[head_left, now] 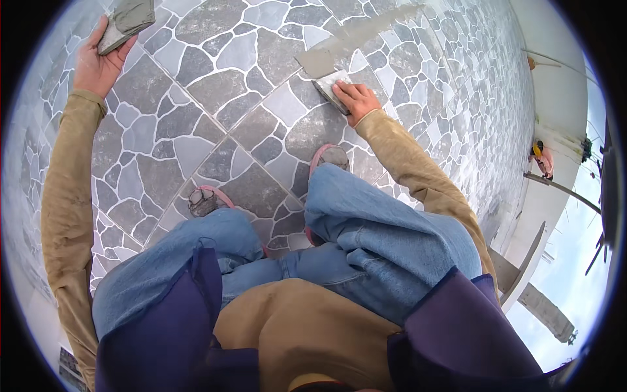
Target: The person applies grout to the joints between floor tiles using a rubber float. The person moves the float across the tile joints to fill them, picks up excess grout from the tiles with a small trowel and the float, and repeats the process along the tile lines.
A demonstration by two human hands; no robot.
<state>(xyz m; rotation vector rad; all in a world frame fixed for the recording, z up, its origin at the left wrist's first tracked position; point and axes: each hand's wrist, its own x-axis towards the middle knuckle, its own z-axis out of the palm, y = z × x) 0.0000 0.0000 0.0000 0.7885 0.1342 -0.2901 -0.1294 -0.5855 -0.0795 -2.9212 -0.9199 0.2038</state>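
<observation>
Stretched out at the upper left, my left hand (99, 65) grips the edge of a flat board loaded with wet grey grout (132, 18), held off the floor. My right hand (356, 99) is pressed over a flat grey pad (332, 90) lying on the patterned tiles. The pad's material is hard to tell. A smear of wet grout (359, 38) starts beside it and runs off toward the far right, along a tile joint. The floor tiles (251, 164) show grey stone shapes outlined in white, with straight joints between tiles.
My feet, in pink-strapped sandals (330, 157), rest on the tiles just below my bent knees. A pale wall (552, 59) borders the floor at right. Another person (543, 159) is far off there, near a pole (567, 191).
</observation>
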